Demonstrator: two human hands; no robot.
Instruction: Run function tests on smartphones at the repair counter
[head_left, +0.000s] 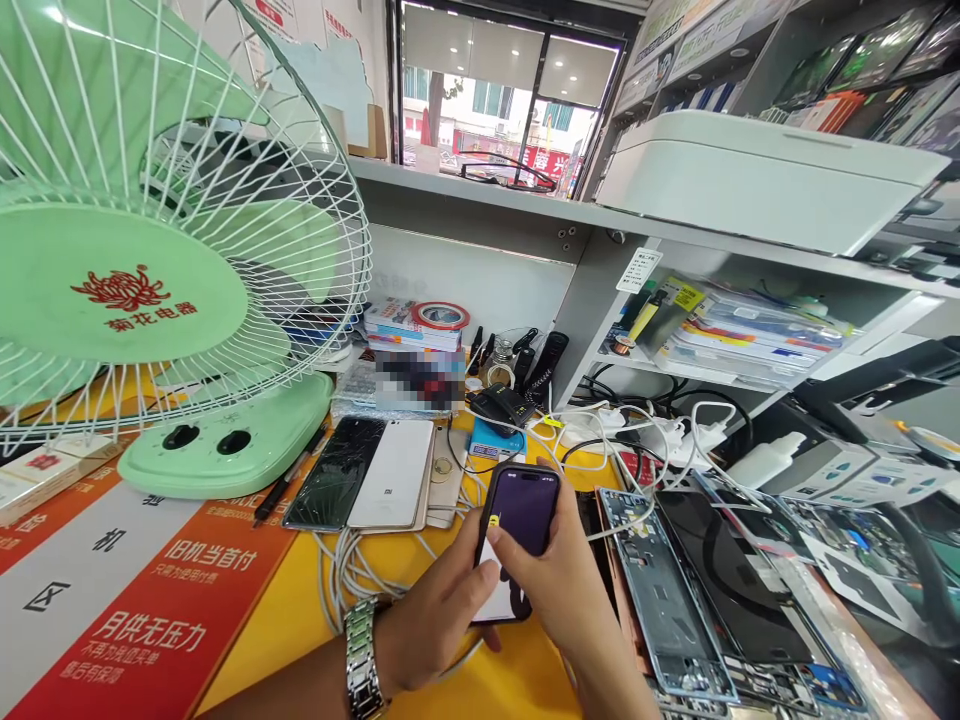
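A smartphone [525,508] with a dark case and a lit screen is held upright between both hands, above the yellow tabletop. My left hand [442,610], with a metal watch [363,655] at the wrist, grips its left edge, thumb over the lower screen. Wrapped round the right edge is my right hand [566,570]; its thumb reaches across the screen. The fingers behind the phone are mostly hidden. Just left of the hands lie a white phone [391,472] and a black phone with a cracked surface [330,470]. Coiled white cables [352,575] lie below them.
A green fan [225,440] stands at the left on a printed orange mat [150,640]. Phone frames and screens [660,590] are piled at the right. Tangled chargers [660,430] lie behind. A shelf [480,195] crosses the back, with a white printer [765,180] on it.
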